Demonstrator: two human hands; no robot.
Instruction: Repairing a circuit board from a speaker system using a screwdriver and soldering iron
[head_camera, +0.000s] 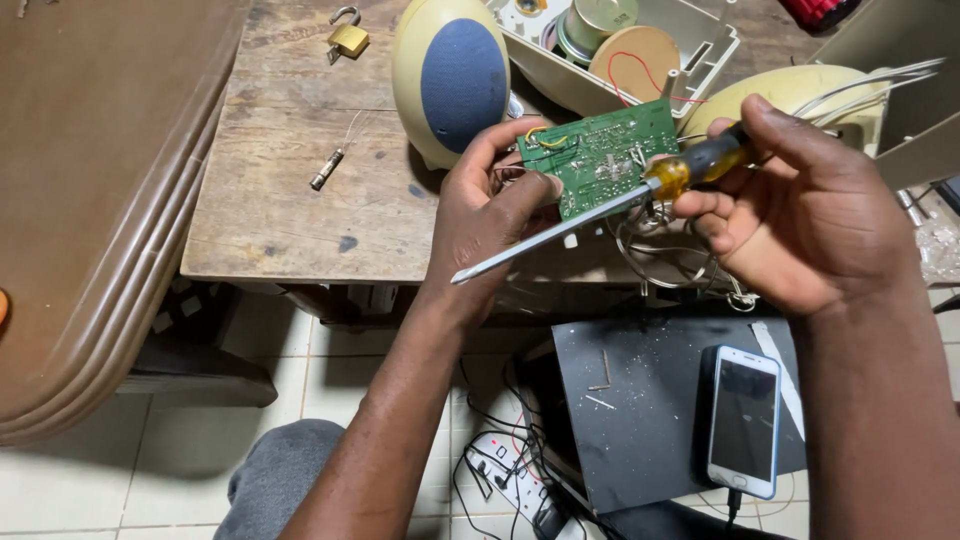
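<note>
Left grip: a green circuit board (600, 155) is pinched by the left hand (490, 215), thumb laid across its lower left corner and fingers curled behind it, closed firmly on the board.
Right grip: a screwdriver (600, 205) is clasped by the right hand (800, 210), fingers wrapped tight round its black and amber handle.
Screwdriver: the long steel shaft is angled down to the left across the front of the board, its flat tip left free below the left hand.
Board position: the board is held tilted in the air above the near edge of the wooden table (290, 190), component side shown to the camera, with yellow and red wires trailing from its top.
Wires: a tangle of pale wires (665, 255) is seen hanging beneath the board, between the two hands.
Behind the hands: a cream speaker with a round blue grille (452, 78) is stood on the table; beside it an opened cream casing (625, 55) is laid with a speaker cone and magnet exposed.
Far left of table: a brass padlock (346, 38) and a small cylindrical part (327, 169) are set well apart from the work.
Below: a white smartphone (744, 420) is rested on a black panel (640, 410); a power strip (510, 470) is left on the tiled floor.
</note>
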